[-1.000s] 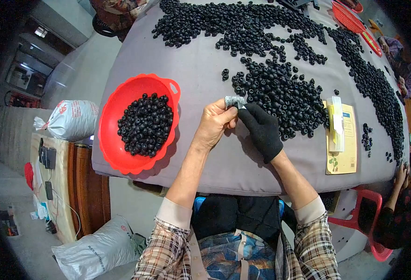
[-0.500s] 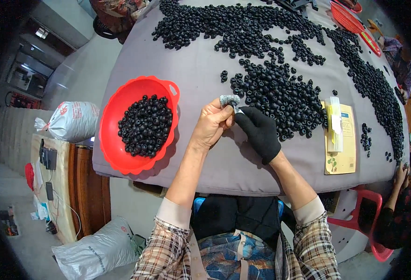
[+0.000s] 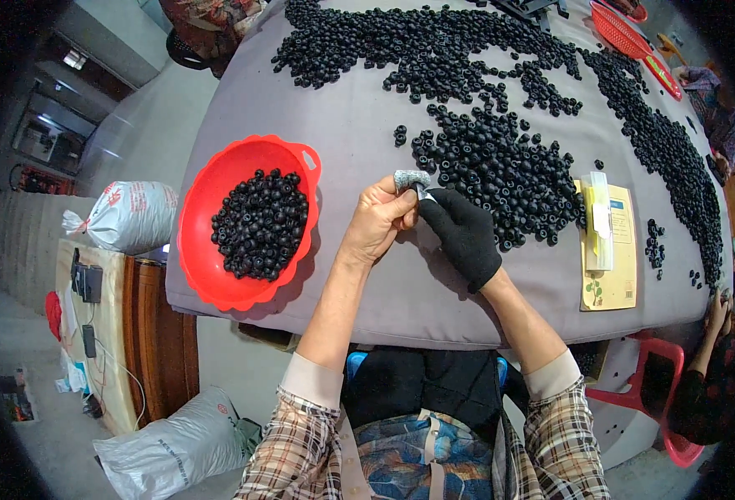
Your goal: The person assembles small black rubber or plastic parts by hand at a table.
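Over the grey cloth-covered table (image 3: 342, 321), near its front edge, a small dark piece (image 3: 421, 189) seems pinched by the curled bare left hand (image 3: 381, 217). The black-gloved right hand (image 3: 465, 237) is bent close; its grip cannot be told, fingertips being hidden. If the pinch were loosened, the piece could be dropped.

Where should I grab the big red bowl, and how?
Probably by the holed handle on the red bowl, coming from the right, where it juts out past the scalloped rim. Steady the opposite side too, since loose black pieces fill the middle.
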`<move>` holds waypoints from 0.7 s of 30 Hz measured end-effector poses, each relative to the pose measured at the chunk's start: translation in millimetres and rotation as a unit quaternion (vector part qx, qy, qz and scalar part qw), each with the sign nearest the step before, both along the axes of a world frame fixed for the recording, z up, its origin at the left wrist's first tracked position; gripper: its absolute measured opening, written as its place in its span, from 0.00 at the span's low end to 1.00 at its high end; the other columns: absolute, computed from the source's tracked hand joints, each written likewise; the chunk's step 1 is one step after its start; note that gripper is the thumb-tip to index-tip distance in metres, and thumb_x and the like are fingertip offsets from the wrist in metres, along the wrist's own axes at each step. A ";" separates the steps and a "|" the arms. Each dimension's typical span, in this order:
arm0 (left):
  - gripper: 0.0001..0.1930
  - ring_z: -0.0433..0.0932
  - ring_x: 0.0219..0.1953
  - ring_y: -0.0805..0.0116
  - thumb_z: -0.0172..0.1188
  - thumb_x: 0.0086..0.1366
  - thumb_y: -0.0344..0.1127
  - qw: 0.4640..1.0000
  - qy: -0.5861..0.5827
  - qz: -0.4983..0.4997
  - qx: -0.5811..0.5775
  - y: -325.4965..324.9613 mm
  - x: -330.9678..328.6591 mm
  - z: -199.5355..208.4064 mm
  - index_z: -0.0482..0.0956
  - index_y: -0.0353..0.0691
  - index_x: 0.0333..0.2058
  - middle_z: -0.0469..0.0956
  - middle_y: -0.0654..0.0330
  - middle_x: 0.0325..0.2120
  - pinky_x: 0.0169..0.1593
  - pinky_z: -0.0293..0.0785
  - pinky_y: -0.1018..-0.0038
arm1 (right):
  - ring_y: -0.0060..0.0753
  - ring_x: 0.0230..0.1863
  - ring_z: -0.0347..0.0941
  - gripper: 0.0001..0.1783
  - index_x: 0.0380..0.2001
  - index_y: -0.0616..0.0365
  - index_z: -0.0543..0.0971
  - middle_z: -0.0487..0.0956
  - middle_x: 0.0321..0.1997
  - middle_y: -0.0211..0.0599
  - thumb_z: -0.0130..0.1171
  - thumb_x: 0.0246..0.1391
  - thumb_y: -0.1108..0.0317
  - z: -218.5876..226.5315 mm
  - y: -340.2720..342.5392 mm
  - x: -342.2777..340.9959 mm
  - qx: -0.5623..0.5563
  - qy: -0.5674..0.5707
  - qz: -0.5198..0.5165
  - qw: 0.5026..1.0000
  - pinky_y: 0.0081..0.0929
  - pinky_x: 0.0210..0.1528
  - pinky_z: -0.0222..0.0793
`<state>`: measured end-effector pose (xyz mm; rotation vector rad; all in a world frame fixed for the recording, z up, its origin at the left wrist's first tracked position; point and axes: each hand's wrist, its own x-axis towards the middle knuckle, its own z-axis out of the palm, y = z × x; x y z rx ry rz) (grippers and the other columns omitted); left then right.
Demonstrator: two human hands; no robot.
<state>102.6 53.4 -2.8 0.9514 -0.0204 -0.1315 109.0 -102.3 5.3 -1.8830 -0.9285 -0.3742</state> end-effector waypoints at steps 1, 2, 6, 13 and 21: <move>0.07 0.66 0.18 0.82 0.53 0.60 0.27 1.000 -0.001 -0.002 0.003 0.8 0.0 -0.3 0.75 0.36 0.37 0.72 0.67 0.19 0.23 0.62 0.87 | 0.33 0.31 0.73 0.14 0.38 0.61 0.75 0.76 0.34 0.41 0.55 0.45 0.72 -2.7 0.3 0.1 0.007 0.055 -0.008 0.998 0.26 0.32 0.69; 0.07 0.66 0.18 0.82 0.53 0.60 0.27 1.000 -0.003 -0.004 0.005 1.3 0.1 -0.6 0.75 0.36 0.37 0.71 0.67 0.19 0.24 0.63 0.87 | 0.23 0.33 0.73 0.11 0.37 0.62 0.76 0.78 0.32 0.37 0.53 0.51 0.67 -4.2 0.3 0.3 0.014 0.109 -0.016 0.994 0.21 0.36 0.67; 0.06 0.66 0.18 0.82 0.53 0.60 0.27 1.000 0.004 -0.004 0.004 0.7 1.3 0.2 0.75 0.36 0.36 0.71 0.67 0.19 0.23 0.63 0.87 | 0.41 0.31 0.74 0.20 0.40 0.58 0.73 0.74 0.37 0.42 0.58 0.36 0.76 -3.8 -2.1 2.3 -0.008 0.025 -0.003 1.000 0.30 0.29 0.72; 0.05 0.67 0.17 0.81 0.53 0.60 0.28 1.000 -0.002 -0.008 -0.027 2.1 0.6 0.3 0.74 0.36 0.34 0.71 0.66 0.18 0.21 0.62 0.87 | 0.34 0.32 0.74 0.14 0.39 0.57 0.75 0.75 0.35 0.39 0.53 0.45 0.74 5.8 -0.7 1.5 -0.053 0.010 -0.032 0.998 0.26 0.33 0.69; 0.06 0.70 0.16 0.81 0.52 0.60 0.29 0.991 0.007 0.073 0.112 -2.4 -31.7 4.4 0.75 0.35 0.33 0.74 0.63 0.18 0.18 0.63 0.86 | 0.45 0.34 0.73 0.21 0.39 0.57 0.73 0.74 0.38 0.45 0.59 0.35 0.75 7.3 -0.7 -5.9 -0.013 0.009 -0.036 0.999 0.32 0.33 0.71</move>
